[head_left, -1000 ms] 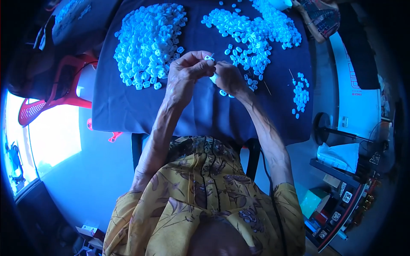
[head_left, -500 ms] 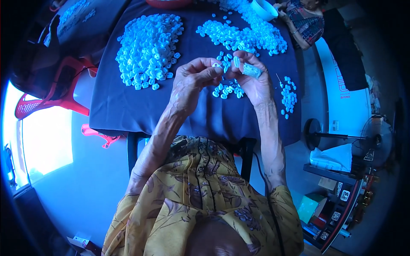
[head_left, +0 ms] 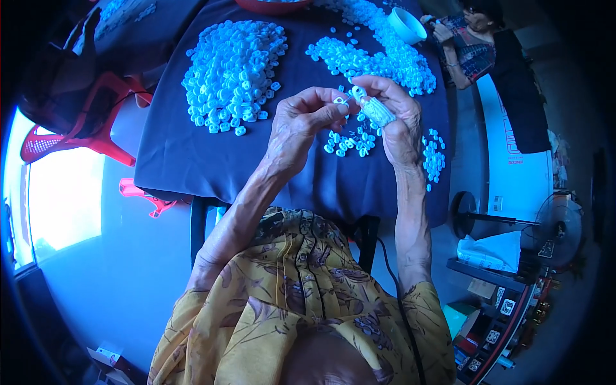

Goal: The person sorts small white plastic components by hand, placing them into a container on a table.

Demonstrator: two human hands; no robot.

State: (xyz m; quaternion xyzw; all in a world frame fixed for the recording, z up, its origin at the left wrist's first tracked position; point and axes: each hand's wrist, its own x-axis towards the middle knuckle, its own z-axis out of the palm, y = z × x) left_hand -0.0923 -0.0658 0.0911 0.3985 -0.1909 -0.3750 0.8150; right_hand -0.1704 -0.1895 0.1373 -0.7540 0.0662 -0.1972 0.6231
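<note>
My left hand [head_left: 296, 125] is closed, pinching a small white piece with a dark hole [head_left: 341, 101] between thumb and forefinger. Facing it, my right hand [head_left: 401, 122] has its fingers curled round a pale, ribbed bundle [head_left: 378, 111] whose kind I cannot make out. Another small white piece [head_left: 359, 94] shows at its fingertips, close to the left hand's piece. Below the hands, on the dark cloth, lies a loose cluster of small white pieces [head_left: 346, 144]. A smaller scatter of pieces [head_left: 434, 157] lies right of my right wrist.
A big heap of white pieces [head_left: 231, 74] covers the table's left; another heap [head_left: 378, 61] spreads beyond my hands. A white bowl [head_left: 407, 27] and a red basin [head_left: 273, 6] stand at the far side. A co-worker [head_left: 468, 51] is at the far right; a red chair [head_left: 96, 128] stands left.
My two hands are closer together, the left's piece nearer the right fingertips. The whole view has shifted slightly. At the far right, the co-worker's hand has come away from the white bowl.
</note>
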